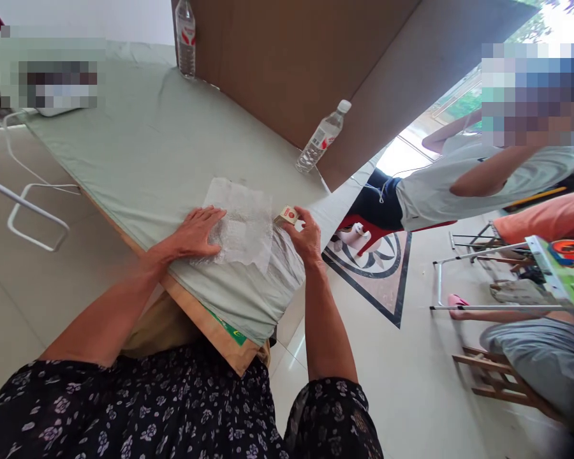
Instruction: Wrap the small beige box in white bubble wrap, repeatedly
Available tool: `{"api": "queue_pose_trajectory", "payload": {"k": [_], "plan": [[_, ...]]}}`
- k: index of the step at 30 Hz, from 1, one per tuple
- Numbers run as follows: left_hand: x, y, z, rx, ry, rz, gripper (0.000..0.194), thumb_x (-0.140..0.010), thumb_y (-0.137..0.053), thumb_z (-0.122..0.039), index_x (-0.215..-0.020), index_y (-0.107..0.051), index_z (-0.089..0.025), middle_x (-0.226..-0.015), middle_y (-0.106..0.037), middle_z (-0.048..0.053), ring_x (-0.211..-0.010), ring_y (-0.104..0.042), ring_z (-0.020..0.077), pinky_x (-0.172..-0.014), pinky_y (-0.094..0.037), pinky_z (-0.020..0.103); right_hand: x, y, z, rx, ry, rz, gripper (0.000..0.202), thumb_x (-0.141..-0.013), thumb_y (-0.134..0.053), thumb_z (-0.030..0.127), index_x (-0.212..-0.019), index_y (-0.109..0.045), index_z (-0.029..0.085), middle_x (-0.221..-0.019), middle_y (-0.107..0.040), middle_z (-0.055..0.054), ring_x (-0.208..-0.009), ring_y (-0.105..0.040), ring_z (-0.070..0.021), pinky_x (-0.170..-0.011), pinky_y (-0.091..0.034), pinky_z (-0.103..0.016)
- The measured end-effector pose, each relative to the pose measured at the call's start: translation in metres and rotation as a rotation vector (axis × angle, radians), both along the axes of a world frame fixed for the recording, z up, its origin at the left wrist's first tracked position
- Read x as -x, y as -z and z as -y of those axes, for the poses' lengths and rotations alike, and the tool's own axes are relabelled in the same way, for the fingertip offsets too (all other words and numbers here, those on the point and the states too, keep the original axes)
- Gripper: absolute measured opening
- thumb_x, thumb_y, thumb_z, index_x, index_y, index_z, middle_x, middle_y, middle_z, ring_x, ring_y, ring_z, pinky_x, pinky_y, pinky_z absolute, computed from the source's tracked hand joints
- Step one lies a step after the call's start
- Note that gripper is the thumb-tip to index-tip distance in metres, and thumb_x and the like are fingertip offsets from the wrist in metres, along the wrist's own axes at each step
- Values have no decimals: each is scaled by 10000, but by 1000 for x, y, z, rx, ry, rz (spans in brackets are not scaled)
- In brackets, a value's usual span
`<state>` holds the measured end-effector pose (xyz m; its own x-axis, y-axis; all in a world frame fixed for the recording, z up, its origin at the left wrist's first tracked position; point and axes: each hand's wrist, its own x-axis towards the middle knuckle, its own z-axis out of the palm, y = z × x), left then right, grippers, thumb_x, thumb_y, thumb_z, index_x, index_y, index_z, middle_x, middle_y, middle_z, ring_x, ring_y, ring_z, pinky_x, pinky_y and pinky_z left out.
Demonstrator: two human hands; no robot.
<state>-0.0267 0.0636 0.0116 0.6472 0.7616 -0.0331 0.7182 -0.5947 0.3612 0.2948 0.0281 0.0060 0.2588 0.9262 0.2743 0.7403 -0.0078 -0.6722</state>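
A sheet of bubble wrap (243, 229) lies spread on the pale green tablecloth (138, 153). My left hand (198, 234) rests flat on its left edge, fingers stretched out. At the right edge of the wrap, my right hand (307, 237) grips a small box (287, 215) between thumb and fingers. The box is cream-coloured with red print on its face. Whether the box touches the sheet or the cloth beneath I cannot tell.
Two plastic bottles, one upright (186, 44) and one tilted in view (323, 139), stand by a large brown cardboard panel (287, 70). A seated person (440, 178) is to the right. A white cable (16, 153) hangs at the left. The wooden table corner (239, 363) is near me.
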Motion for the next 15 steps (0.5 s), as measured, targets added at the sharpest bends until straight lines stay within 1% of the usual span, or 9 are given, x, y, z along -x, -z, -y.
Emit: {"api": "queue_pose_trajectory", "payload": {"k": [2,3,5,7,8,10,12,14,15], "plan": [[0,4,-1,-11,-1,0,921,-785,-576,-421,-1608,-336,-82,-1698,-376,197,-1609,-290,360,-1324,-202,528,-13,1,5,60,100,58,519,-781,-726,339,-1282,-654,226,-1273,-744,-114,-1187,-666,-325,-1068,-490,-554],[1,6,-1,-14,-2,0,921,-783,-580,-425,-1606,-339,-89,-1696,-379,196,-1608,-293,360,-1323,-202,532,-15,2,8,71,146,91,529,-781,-719,334,-1294,-647,228,-1308,-728,-126,-1218,-650,-341,-1076,-479,-573],[2,9,-3,-21,1,8,915,-782,-584,-427,-1605,-342,-108,-1695,-384,190,-1604,-301,361,-1318,-214,540,-8,0,13,32,218,154,561,-800,-698,338,-1344,-623,225,-1416,-666,-153,-1307,-595,-367,-1097,-452,-598],[3,12,-4,-29,8,18,908,-784,-588,-427,-1606,-340,-132,-1694,-390,182,-1599,-312,362,-1310,-235,545,11,-3,19,-35,212,209,560,-841,-668,343,-1383,-603,217,-1506,-597,-166,-1383,-537,-370,-1120,-428,-593],[3,13,-5,-34,10,21,907,-785,-589,-428,-1607,-339,-140,-1694,-390,179,-1597,-316,362,-1307,-241,545,24,-5,22,-45,157,234,534,-869,-652,343,-1386,-605,220,-1525,-583,-161,-1400,-526,-360,-1132,-420,-580],[3,13,-5,-40,10,12,913,-785,-588,-434,-1612,-332,-143,-1696,-386,180,-1598,-315,364,-1308,-239,546,52,-9,28,-22,4,287,505,-902,-653,353,-1391,-613,232,-1534,-579,-147,-1409,-526,-345,-1152,-404,-560],[3,13,-5,-41,7,-6,917,-790,-579,-436,-1616,-325,-130,-1697,-382,185,-1601,-310,364,-1312,-229,544,76,-11,34,40,-154,336,556,-917,-683,390,-1443,-587,237,-1564,-562,-137,-1431,-513,-335,-1181,-383,-537],[2,12,-4,-37,6,-19,910,-797,-570,-432,-1616,-325,-119,-1697,-381,189,-1602,-308,365,-1314,-225,545,91,-11,39,132,-280,365,625,-930,-696,445,-1492,-551,214,-1579,-550,-145,-1450,-502,-328,-1189,-384,-511],[2,12,-4,-35,4,-19,907,-798,-571,-431,-1614,-327,-118,-1696,-382,190,-1601,-309,366,-1314,-225,548,94,-9,41,171,-315,375,649,-937,-694,471,-1505,-539,200,-1585,-546,-151,-1458,-496,-325,-1193,-382,-503]]}}
